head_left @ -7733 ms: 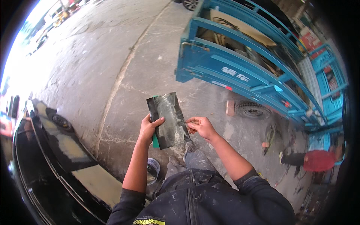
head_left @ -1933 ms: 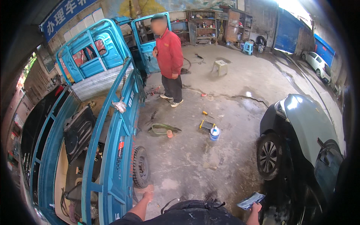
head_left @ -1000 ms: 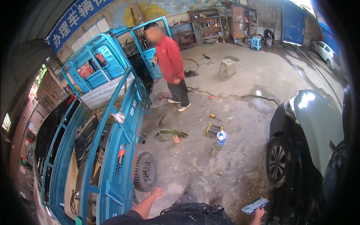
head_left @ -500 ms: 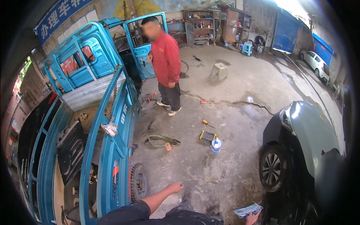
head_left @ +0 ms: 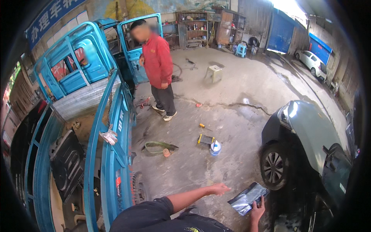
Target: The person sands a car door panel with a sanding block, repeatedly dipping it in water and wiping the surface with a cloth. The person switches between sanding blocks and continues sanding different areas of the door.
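Sheet (head_left: 244,201), one: dark, glossy. Probably light, thin, fairly flexible, perhaps slippery on the shiny face; best held by an edge. Location: over the floor (head_left: 235,164), up and left of the right grip.
Right grip (head_left: 257,210): closed on the sheet's near-right edge, digits over the face.
Left grip (head_left: 219,189): near the far-left edge, apart; fingers loosely extended, nothing visible held.

A flat, dark rectangular sheet (head_left: 241,198), black with pale silvery streaks shining toward its left end, is held up in the person's right hand (head_left: 257,211), gripped along its near right edge. I see it at the near right, long side slanting from near left to far right, just beside the left hand (head_left: 219,189).
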A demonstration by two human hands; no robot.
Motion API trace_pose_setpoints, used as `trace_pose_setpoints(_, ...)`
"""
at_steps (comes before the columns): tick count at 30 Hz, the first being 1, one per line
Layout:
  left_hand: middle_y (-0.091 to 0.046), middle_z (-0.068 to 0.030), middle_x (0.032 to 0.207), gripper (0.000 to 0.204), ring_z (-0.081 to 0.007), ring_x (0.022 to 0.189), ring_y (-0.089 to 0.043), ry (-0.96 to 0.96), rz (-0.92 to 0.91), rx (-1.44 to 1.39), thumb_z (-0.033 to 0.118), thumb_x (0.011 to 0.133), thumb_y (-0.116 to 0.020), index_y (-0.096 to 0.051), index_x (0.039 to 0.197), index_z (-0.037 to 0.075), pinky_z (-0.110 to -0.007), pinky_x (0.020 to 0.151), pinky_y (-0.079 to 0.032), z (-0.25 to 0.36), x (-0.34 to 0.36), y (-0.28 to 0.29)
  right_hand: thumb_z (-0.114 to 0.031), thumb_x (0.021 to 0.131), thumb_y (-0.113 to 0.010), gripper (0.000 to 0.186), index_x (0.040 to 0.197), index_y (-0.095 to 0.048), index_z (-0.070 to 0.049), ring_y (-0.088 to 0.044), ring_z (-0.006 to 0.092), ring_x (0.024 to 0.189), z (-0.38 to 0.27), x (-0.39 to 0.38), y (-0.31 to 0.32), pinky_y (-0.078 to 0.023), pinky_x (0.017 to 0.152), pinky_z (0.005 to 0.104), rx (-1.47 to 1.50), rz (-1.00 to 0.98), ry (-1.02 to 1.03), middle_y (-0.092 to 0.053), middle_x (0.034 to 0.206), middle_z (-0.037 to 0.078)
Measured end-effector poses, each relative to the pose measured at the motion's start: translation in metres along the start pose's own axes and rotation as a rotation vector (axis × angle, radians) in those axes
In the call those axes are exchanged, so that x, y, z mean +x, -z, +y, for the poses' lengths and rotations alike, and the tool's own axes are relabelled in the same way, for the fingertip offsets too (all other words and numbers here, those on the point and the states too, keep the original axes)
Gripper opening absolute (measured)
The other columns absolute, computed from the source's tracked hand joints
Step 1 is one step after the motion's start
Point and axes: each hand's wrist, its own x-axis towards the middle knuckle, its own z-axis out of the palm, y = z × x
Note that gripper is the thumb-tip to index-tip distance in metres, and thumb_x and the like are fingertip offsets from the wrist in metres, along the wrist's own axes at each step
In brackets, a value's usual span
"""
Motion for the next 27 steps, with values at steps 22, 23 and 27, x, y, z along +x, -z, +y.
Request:
trace_pose_setpoints(22,-0.072,-0.0194,0.123,0.039,-0.0320,0.111,-0.070,-0.072,-0.181,-0.015,0.007,0.096,-0.069,-0.072,0.134,0.009,-0.039,0.097,-0.055,0.131,-0.163,-0.219,-0.003,0.095,-0.072,0.071,0.160,-0.046,0.004,-0.064,0.0090,0.082,-0.060,-0.174,0.127,-0.055,0.078,0.0258,0.164,-0.123,-0.138,-0.071,0.099,0.002)
trace_pose_setpoints(23,-0.070,-0.0206,0.125,0.041,-0.0345,0.113,-0.069,-0.021,-0.142,0.035,0.006,0.095,-0.067,-0.073,0.136,0.011,-0.039,0.098,-0.054,0.138,-0.167,-0.223,-0.005,0.093,-0.075,0.075,0.162,-0.046,-0.001,-0.054,0.0048,0.072,-0.063,-0.178,0.135,-0.049,0.070,0.0223,0.151,-0.145,-0.097,-0.060,0.082,-0.006)
trace_pose_setpoints(27,-0.074,-0.0141,0.114,0.031,-0.0253,0.107,-0.070,0.041,-0.136,-0.034,0.013,0.097,-0.073,-0.074,0.127,0.003,-0.037,0.095,-0.056,0.158,-0.162,-0.238,-0.014,0.090,-0.085,0.091,0.169,-0.039,-0.017,-0.050,0.0044,0.070,-0.066,-0.189,0.165,-0.045,0.068,0.0242,0.093,-0.201,-0.035,-0.059,0.074,-0.005)
